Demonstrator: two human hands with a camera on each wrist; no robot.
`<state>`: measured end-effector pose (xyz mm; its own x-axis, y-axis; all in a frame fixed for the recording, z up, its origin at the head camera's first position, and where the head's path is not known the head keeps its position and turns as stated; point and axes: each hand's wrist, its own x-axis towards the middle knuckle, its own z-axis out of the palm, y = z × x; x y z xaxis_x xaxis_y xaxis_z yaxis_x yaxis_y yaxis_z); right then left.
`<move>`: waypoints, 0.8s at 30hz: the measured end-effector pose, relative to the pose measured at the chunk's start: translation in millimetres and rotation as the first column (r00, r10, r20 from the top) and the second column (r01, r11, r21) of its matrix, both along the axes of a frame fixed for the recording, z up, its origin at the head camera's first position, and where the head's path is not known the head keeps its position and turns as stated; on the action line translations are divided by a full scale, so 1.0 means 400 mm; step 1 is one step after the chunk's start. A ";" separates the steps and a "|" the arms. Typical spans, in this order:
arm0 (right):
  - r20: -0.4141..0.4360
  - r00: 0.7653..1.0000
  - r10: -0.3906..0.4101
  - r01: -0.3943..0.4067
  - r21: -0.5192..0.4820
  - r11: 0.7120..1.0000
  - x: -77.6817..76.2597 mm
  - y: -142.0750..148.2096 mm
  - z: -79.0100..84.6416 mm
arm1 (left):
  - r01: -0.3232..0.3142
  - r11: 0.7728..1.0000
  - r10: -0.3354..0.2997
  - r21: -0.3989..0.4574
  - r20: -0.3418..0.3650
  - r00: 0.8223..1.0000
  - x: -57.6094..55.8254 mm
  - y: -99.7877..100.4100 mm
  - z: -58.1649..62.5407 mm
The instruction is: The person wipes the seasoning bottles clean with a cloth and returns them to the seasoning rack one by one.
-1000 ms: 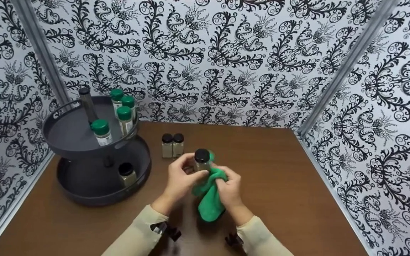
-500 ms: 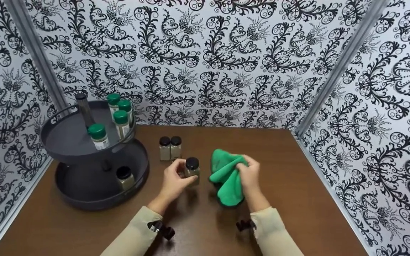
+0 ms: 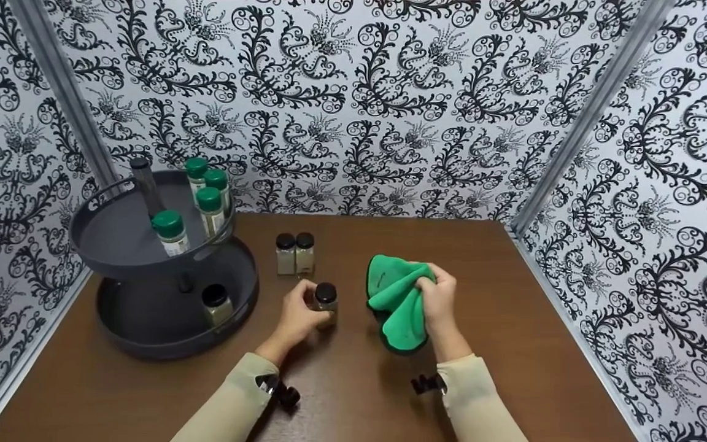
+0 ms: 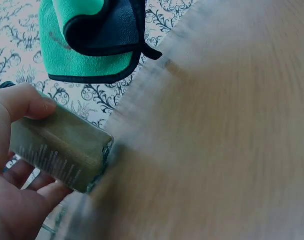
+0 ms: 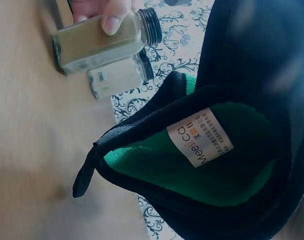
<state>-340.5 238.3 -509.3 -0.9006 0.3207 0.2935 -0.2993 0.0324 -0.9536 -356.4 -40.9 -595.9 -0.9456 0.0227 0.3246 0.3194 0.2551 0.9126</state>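
Observation:
My left hand (image 3: 295,314) grips a square glass spice jar (image 3: 326,297) with a black cap, thumb on one side and fingers on the other. The jar stands upright, its base at or very close to the wooden tabletop; I cannot tell if it touches. Brownish powder fills much of the jar (image 5: 94,42) in the right wrist view. My right hand (image 3: 440,302) holds a bunched green cloth (image 3: 397,294) with dark edging above the table, right of the jar. A white label (image 5: 199,137) shows inside the cloth's fold. Two more black-capped spice jars (image 3: 295,256) stand side by side behind my left hand.
At left stands a dark two-tier round tray (image 3: 111,236). Several green-lidded jars (image 3: 170,232) and a tall black-capped grinder-like bottle (image 3: 146,187) are on its upper tier. One black-capped jar (image 3: 217,305) sits below. Patterned walls (image 3: 353,110) enclose the brown table (image 3: 501,344).
The cloth has come away from the jar and moved right with my right hand. My left hand has lowered the jar toward the tabletop, slightly left.

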 end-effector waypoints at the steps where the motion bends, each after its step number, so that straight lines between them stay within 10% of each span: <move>1: 0.000 1.000 0.000 0.000 -0.002 1.000 0.000 -0.001 -0.002 | 0.004 1.000 -0.004 -0.004 0.005 1.000 -0.001 0.000 -0.002; 14: 0.009 1.000 0.009 -0.009 0.004 1.000 -0.006 -0.003 -0.016 | 0.046 0.999 -0.047 0.017 0.016 0.999 -0.008 -0.003 -0.018; 24: 0.025 0.999 0.029 -0.030 0.007 1.000 -0.005 -0.001 -0.017 | 0.240 0.971 -0.240 0.017 0.045 0.970 -0.040 -0.054 0.009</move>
<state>-342.4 237.8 -516.0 -0.9166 0.2919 0.2734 -0.2767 0.0309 -0.9605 -372.2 -62.4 -592.3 -0.9270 0.2474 0.2819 0.3272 0.1660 0.9303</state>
